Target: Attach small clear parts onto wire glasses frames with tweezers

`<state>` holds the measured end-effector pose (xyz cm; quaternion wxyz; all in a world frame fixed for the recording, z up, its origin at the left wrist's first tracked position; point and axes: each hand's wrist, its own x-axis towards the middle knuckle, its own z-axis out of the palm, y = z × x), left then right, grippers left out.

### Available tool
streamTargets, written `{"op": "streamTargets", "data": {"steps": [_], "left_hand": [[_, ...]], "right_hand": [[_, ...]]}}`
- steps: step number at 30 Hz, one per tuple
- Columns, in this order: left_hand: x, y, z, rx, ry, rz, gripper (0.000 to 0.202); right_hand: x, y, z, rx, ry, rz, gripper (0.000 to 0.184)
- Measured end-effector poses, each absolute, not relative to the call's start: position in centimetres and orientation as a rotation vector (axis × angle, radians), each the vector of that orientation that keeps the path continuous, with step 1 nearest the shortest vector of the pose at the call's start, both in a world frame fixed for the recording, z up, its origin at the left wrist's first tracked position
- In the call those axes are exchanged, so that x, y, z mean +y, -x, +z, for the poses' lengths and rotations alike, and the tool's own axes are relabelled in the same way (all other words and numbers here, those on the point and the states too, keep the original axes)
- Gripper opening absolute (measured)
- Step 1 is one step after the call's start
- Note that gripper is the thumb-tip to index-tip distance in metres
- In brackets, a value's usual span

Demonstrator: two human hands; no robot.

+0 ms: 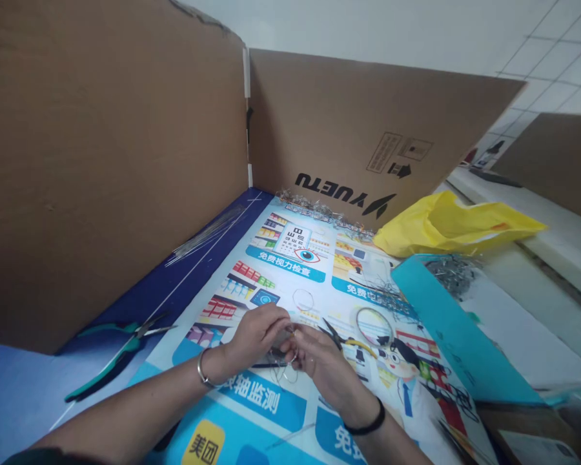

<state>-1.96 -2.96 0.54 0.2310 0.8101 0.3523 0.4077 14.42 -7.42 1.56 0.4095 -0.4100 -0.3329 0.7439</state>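
Over the printed poster sheet (pixel 314 294), my left hand (pixel 257 330) and my right hand (pixel 322 363) meet fingertip to fingertip. Both are closed in a pinch on a thin bent metal wire (pixel 286 373), whose loops hang below the fingers. The exact grip point is hidden by the fingers. Just beyond my right hand lie small pliers with yellow and black handles (pixel 356 343), beside a coil of wire (pixel 374 325). Pliers with green handles (pixel 128 345) rest to the left of my left forearm. A thin wire ring (pixel 303 299) lies beyond my hands.
Cardboard panels (pixel 126 148) wall off the left and back. Straight wires (pixel 210 234) lie along the left panel, and tangled wire pieces (pixel 326 214) along the back. To the right are a yellow bag (pixel 445 226) and a turquoise box (pixel 465 336) holding wire scraps (pixel 450 274).
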Motion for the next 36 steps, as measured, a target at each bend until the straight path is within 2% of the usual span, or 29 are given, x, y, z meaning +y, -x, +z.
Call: {"op": "streamTargets", "data": {"steps": [6,15,22,28,36], "left_hand": [[-3.1,1.6,0.5,0.976,-2.106,1.002,0.015],[-3.1,1.2,0.6,1.006,-1.493,0.878,0.018],[-2.8,0.5,0.3,0.932,-1.122,0.782,0.028],[-2.3,1.2,0.4,0.797,-1.094,0.733,0.031],[-2.4,1.4,0.6,0.87,-1.226,0.728,0.027]], "right_hand": [[-7.4,-14.7,-0.2,-0.903,1.09,1.547,0.04],[-7.6,-14.9,-0.8,-1.198,1.189,1.332,0.034],[-7.7,-14.8,-1.3,-1.219,1.217,1.324,0.026],[-7.5,-15.2,-1.6,-0.995,1.192,1.397,0.023],[-7.4,-15.7,-1.7,-0.952,1.19,1.376,0.016]]}}
